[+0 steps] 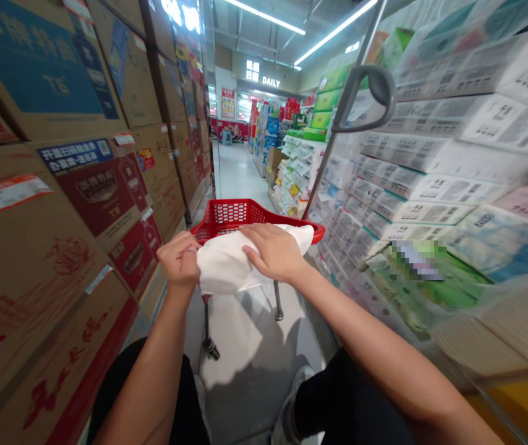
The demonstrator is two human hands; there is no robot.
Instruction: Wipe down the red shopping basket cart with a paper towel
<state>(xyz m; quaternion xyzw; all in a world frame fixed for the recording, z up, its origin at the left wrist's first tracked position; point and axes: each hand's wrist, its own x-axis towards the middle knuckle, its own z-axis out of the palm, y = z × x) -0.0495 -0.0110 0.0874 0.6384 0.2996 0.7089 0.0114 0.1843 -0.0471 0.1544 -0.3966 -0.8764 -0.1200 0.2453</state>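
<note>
A red plastic shopping basket on wheeled legs stands in front of me, its sides full of holes. White cloth drapes over its near rim and hangs down toward me. At the basket's near left corner, my left hand is closed in a fist on the cloth's edge. My right hand lies flat on top of the cloth with its fingers stretched out, pressing against the near rim. Most of that rim is hidden beneath the cloth and hand.
Stacked cardboard cartons line the left side. Wrapped paper packs are piled on the right. A grey loop handle on a metal pole rises right of the basket. Pale floor runs ahead between goods.
</note>
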